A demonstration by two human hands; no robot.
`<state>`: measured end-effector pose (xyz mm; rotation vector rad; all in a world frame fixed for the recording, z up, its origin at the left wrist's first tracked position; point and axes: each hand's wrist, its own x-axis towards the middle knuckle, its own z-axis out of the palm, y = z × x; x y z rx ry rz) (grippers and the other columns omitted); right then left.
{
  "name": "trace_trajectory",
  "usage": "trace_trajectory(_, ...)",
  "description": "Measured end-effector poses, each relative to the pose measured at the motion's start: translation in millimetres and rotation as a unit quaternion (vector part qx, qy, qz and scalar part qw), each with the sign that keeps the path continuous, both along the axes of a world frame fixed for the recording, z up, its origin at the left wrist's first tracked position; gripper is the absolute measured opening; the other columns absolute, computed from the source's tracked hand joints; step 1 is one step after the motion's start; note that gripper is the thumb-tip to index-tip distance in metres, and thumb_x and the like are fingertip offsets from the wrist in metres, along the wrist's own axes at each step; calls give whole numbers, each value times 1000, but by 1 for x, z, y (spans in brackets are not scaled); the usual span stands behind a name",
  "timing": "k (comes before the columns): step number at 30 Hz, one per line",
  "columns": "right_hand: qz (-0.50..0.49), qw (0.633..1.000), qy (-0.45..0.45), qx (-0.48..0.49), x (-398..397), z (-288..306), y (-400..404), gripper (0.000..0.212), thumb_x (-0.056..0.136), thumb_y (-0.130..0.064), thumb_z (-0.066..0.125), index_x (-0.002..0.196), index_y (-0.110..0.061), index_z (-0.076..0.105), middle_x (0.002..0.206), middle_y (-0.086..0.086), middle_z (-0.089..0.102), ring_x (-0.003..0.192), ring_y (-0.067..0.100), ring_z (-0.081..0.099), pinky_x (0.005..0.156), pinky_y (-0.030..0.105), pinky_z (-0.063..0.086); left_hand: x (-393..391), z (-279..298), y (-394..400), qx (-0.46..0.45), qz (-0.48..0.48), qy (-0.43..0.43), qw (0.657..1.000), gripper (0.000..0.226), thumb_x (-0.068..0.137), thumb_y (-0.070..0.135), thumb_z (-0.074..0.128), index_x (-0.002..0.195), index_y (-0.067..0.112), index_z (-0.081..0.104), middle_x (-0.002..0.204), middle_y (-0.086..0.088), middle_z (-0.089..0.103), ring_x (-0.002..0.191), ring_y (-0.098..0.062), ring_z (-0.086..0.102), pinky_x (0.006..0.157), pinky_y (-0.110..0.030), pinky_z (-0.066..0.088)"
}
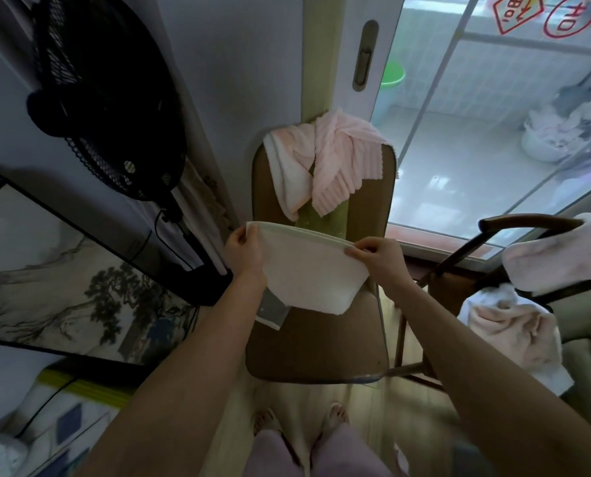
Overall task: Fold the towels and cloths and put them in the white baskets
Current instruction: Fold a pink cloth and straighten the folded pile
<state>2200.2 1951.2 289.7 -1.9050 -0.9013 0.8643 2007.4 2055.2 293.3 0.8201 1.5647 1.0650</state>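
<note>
White towel (313, 277) held up in the air over the brown chair (316, 342), stretched between both my hands by its top hem; the body hangs down in a soft curve and looks already doubled, lower edge clear of the seat or just above it, cannot tell which. Left hand (244, 253) pinches the left corner, thumb in front and fingers curled behind the hem. Right hand (378, 256) pinches the right end of the hem, fingertips curled over the edge. Step in hand, as I judge it: mid-fold on this one towel, not yet at the putting-away stage. Next move probably calls for bringing the two corners together to halve the width, keeping the hem lined up so the fold comes out square, then laying it flat on the seat to press it. A small grey piece (271, 309) lies on the seat under the hanging towel; it may get in the way of laying flat. Still to do: the ribbed pink towel (344, 160) and a paler one (287, 170) draped over the chair back, a pale cloth (559, 263) on the dark rail at right, and a crumpled pinkish heap (514, 328) below it. No white basket identified with certainty near my hands; a white tub (542, 142) of laundry sits beyond the glass door (459, 166).
</note>
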Motion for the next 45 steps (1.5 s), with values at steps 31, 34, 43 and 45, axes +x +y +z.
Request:
trace_trajectory(31, -183, 958, 210, 71, 31, -24, -26, 9, 84, -12, 73, 85, -12, 64, 85, 4, 65, 78, 17, 63, 60, 25, 52, -12, -39, -23, 50, -230, 139, 962, 13, 94, 24, 60, 99, 12, 57, 94, 0, 63, 86, -12, 60, 70, -22, 48)
trace_trajectory(34, -65, 973, 180, -128, 30, -56, -50, 14, 81, -11, 75, 91, -7, 66, 95, 14, 64, 90, 28, 64, 74, 34, 56, -25, -72, -34, -119, -317, 261, 904, 21, 93, 23, 61, 107, 8, 62, 113, -13, 62, 103, -27, 58, 85, -36, 49)
trace_trajectory(43, -196, 937, 281, -67, 34, -96, -62, 17, 89, -13, 67, 103, -3, 66, 104, 11, 62, 105, 25, 63, 93, 35, 55, -5, -106, -40, -121, -205, 138, 961, 32, 95, 32, 57, 121, 13, 59, 113, -4, 61, 100, -22, 58, 71, -28, 48)
trace_trajectory(45, -211, 935, 277, -65, 39, -105, -61, 20, 91, -17, 65, 105, -4, 66, 105, 10, 62, 105, 24, 62, 94, 36, 54, -3, -124, -43, -145, -185, 102, 967, 28, 94, 36, 58, 114, 17, 62, 111, -7, 64, 100, -25, 61, 78, -37, 52)
